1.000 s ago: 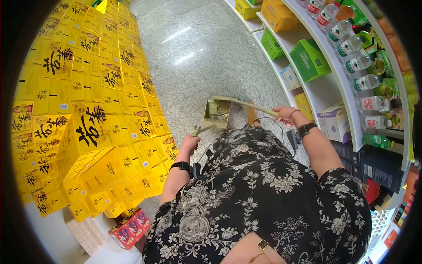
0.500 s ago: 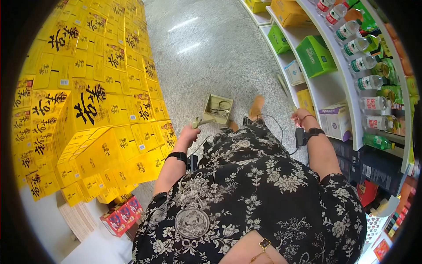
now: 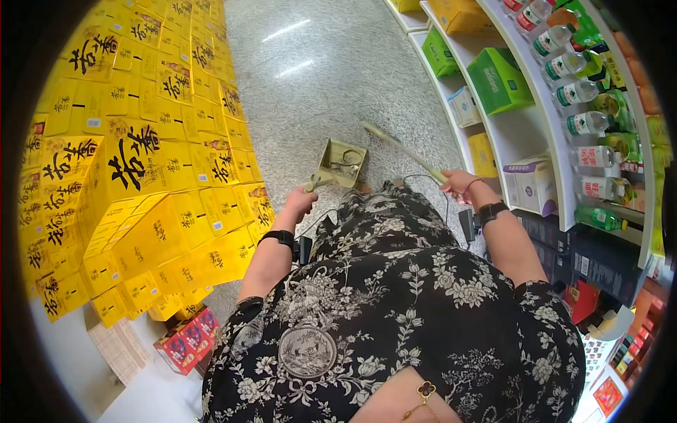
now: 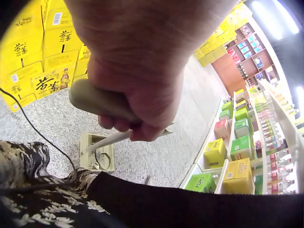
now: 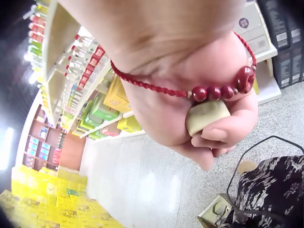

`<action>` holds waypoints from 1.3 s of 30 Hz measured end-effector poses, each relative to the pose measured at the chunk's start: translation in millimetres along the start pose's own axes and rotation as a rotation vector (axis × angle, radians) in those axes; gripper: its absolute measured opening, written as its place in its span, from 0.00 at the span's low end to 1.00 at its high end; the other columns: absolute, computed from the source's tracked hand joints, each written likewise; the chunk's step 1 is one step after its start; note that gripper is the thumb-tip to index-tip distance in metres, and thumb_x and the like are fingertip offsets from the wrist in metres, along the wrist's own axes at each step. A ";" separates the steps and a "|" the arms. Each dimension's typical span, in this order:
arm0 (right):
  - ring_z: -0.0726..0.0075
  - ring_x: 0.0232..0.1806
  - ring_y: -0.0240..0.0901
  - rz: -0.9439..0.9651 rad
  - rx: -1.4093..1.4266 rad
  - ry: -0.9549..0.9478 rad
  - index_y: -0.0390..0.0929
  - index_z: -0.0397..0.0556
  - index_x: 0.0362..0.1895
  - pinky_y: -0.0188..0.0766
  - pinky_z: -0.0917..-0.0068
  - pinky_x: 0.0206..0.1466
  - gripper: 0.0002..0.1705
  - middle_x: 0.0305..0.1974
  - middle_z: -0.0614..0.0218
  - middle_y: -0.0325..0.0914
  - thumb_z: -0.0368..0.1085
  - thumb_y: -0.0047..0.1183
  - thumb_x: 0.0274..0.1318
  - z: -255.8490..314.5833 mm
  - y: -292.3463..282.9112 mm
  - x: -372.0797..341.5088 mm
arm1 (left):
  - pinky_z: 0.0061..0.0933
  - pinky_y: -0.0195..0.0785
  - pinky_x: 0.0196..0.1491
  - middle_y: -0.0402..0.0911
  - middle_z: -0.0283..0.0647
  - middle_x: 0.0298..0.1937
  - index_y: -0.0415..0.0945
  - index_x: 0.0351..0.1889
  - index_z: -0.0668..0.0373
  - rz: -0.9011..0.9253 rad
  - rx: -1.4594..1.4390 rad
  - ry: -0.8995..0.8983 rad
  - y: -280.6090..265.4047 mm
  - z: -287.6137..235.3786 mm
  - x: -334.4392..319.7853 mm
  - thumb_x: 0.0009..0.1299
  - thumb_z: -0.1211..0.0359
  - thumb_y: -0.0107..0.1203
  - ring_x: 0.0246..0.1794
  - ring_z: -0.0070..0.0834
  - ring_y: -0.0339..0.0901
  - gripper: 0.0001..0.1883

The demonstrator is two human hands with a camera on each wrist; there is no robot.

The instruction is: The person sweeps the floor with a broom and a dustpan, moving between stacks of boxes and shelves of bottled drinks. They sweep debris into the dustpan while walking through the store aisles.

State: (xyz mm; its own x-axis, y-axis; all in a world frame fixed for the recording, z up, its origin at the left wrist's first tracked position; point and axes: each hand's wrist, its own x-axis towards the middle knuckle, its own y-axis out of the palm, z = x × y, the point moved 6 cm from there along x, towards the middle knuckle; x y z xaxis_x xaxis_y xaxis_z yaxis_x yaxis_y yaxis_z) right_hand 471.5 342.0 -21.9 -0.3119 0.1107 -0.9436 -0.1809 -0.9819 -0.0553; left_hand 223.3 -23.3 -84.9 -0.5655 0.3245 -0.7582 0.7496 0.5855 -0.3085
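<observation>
My left hand (image 3: 299, 201) is curled round the handle (image 4: 102, 100) of a dustpan (image 3: 343, 163), whose beige pan rests on the floor with dark and light debris inside. My right hand (image 3: 460, 185) grips one end of a long pale stick (image 3: 405, 149), which slants up and left over the floor past the dustpan; its far end is too small to make out. In the right wrist view the rounded handle end (image 5: 207, 117) sits within the curled fingers.
Stacked yellow cartons (image 3: 155, 162) line the left side. Shelves (image 3: 522, 134) with boxes and bottles (image 3: 589, 123) run along the right. Speckled floor (image 3: 317, 77) stretches between them. Black cables hang near my wrists.
The stick in my right hand has swung from beside the right shelves back toward the dustpan. Both hands keep their grip, and the dustpan appears slightly higher and left in view.
</observation>
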 end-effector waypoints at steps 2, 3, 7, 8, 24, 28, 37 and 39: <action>0.80 0.10 0.53 0.023 -0.017 -0.003 0.63 0.60 0.57 0.49 0.80 0.10 0.30 0.16 0.75 0.60 0.27 0.50 0.46 10.9 13.4 -8.3 | 0.27 0.59 0.16 0.69 0.35 0.17 0.71 0.30 0.63 0.031 0.006 0.014 5.5 -6.4 -0.4 0.53 0.73 0.51 0.13 0.24 0.65 0.08; 0.81 0.11 0.51 0.052 -0.036 -0.006 0.61 0.61 0.61 0.49 0.82 0.11 0.34 0.17 0.75 0.60 0.26 0.50 0.46 14.6 19.8 -11.6 | 0.27 0.60 0.16 0.69 0.35 0.17 0.70 0.30 0.63 0.027 0.023 0.024 8.6 -13.3 -5.9 0.53 0.73 0.51 0.13 0.24 0.65 0.07; 0.79 0.11 0.50 0.025 -0.221 -0.061 0.58 0.63 0.63 0.49 0.80 0.11 0.38 0.17 0.74 0.58 0.25 0.50 0.45 11.0 29.1 -8.9 | 0.27 0.60 0.16 0.67 0.34 0.16 0.70 0.30 0.63 0.016 -0.010 0.027 15.8 -18.4 -7.8 0.53 0.73 0.51 0.13 0.24 0.64 0.07; 0.80 0.11 0.49 0.017 -0.191 -0.061 0.58 0.64 0.63 0.48 0.80 0.11 0.37 0.17 0.74 0.58 0.26 0.50 0.46 7.0 26.4 -9.7 | 0.27 0.60 0.16 0.67 0.34 0.16 0.70 0.30 0.63 0.018 -0.008 0.024 17.4 -17.8 -9.6 0.53 0.73 0.51 0.13 0.24 0.64 0.07; 0.82 0.10 0.50 -0.354 0.440 0.025 0.66 0.55 0.45 0.47 0.85 0.08 0.17 0.18 0.74 0.57 0.27 0.49 0.49 -168.3 -117.3 -3.5 | 0.27 0.59 0.15 0.68 0.34 0.16 0.72 0.29 0.63 -0.021 -0.015 0.055 88.6 -28.0 -25.8 0.53 0.73 0.50 0.12 0.23 0.65 0.06; 0.82 0.10 0.50 -0.257 0.348 0.016 0.65 0.54 0.43 0.47 0.85 0.08 0.16 0.18 0.74 0.57 0.28 0.49 0.49 -188.0 -111.0 -18.2 | 0.27 0.58 0.15 0.68 0.35 0.15 0.71 0.29 0.63 -0.008 -0.054 0.085 116.6 -32.7 -37.8 0.52 0.73 0.50 0.12 0.23 0.64 0.06; 0.77 0.10 0.54 -0.121 0.133 -0.073 0.62 0.52 0.55 0.53 0.77 0.08 0.26 0.16 0.73 0.59 0.28 0.50 0.49 -193.8 -94.3 -31.7 | 0.27 0.57 0.14 0.66 0.34 0.14 0.69 0.26 0.63 -0.004 0.007 0.138 180.0 -28.1 -40.6 0.52 0.72 0.51 0.10 0.23 0.63 0.06; 0.77 0.10 0.53 -0.116 0.131 -0.078 0.64 0.53 0.54 0.52 0.77 0.09 0.25 0.16 0.73 0.59 0.28 0.50 0.49 -193.3 -95.3 -41.0 | 0.27 0.56 0.13 0.66 0.34 0.14 0.69 0.27 0.63 -0.011 0.032 0.123 192.0 -24.5 -42.5 0.52 0.72 0.51 0.10 0.23 0.63 0.06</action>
State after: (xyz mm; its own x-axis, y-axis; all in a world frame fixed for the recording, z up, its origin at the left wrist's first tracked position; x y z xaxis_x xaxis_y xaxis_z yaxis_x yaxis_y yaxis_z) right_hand 681.9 401.4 -41.0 -0.3520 0.2388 -0.9050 -0.3380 -0.9341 -0.1150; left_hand 382.9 93.6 -97.8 -0.6103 0.4078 -0.6792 0.7526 0.5659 -0.3365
